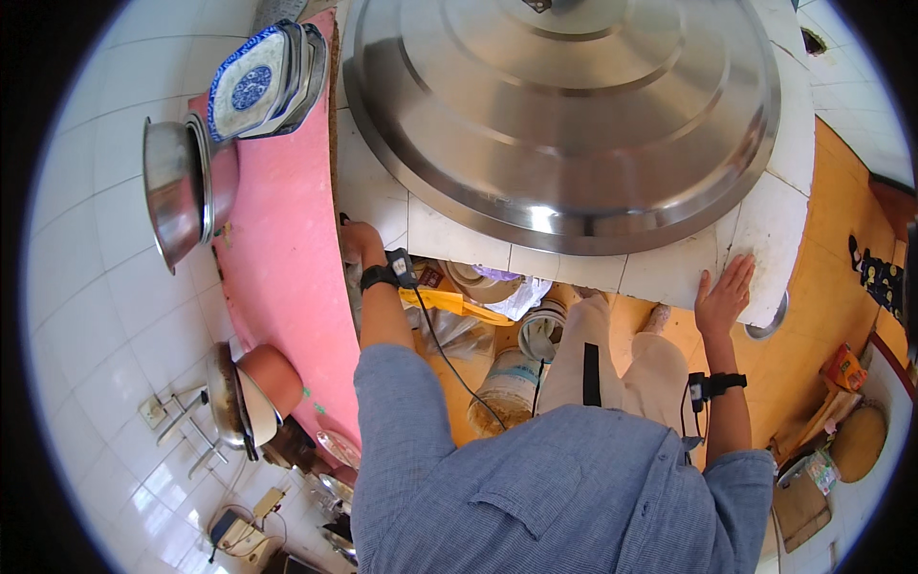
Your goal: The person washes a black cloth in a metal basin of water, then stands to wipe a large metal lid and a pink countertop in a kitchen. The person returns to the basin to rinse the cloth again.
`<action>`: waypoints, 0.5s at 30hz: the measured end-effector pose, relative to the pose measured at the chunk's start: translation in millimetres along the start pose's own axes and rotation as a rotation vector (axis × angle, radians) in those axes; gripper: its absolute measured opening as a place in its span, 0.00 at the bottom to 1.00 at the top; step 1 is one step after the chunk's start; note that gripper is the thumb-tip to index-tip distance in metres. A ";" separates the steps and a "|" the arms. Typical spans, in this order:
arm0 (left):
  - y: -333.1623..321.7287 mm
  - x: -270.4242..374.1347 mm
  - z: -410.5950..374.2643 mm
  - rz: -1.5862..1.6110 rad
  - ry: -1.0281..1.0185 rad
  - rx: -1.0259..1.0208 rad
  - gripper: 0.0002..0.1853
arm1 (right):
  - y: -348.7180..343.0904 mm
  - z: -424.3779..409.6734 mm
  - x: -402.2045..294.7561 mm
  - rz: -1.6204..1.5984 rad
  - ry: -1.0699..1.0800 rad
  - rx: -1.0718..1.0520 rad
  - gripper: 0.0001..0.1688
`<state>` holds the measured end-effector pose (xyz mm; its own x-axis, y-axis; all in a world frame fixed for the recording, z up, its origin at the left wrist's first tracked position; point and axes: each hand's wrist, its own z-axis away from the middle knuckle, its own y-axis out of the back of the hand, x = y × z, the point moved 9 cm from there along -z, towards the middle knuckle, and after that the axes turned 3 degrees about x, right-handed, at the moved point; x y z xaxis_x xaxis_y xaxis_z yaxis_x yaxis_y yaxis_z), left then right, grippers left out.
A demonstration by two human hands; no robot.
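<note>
My right hand (724, 294) lies flat on the white tiled stove top (778, 215), fingers spread a little, near its right front corner and holding nothing. My left hand (358, 242) is at the left edge of the tiled top, beside the pink counter (287, 208); a small dark thing shows at its fingers, which are partly hidden, so its grip is unclear. Between and beyond both hands a large domed stainless steel lid (566, 143) covers much of the tiled top. Each wrist wears a black strap with a small cabled device.
Blue-and-white plates (251, 86) and metal basins (172, 194) stand on the pink counter, with pots (269, 380) nearer me. Below the tiled edge are buckets (502, 387), plastic bags (527, 298) and a yellow-orange strip (459, 305). A metal bowl (771, 323) shows beyond the right corner.
</note>
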<state>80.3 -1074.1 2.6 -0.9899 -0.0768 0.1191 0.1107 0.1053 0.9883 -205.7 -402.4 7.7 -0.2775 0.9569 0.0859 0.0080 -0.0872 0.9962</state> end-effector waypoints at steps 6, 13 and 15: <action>-13.8 -36.7 15.6 -0.237 -0.125 0.040 0.19 | 0.1 -3.4 0.7 -0.025 0.005 -0.014 0.43; 15.4 21.9 151.2 -0.295 -0.462 0.157 0.14 | -0.7 -1.1 11.2 -0.071 0.028 -0.002 0.45; 26.8 29.5 194.4 -0.170 -0.417 0.140 0.15 | 0.2 -1.0 14.4 -0.126 0.045 -0.031 0.47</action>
<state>36.9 -880.8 14.0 -0.9471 0.2975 -0.1205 -0.0408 0.2606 0.9646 -210.6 -388.9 9.2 -0.3175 0.9473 -0.0418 -0.0589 0.0243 0.9980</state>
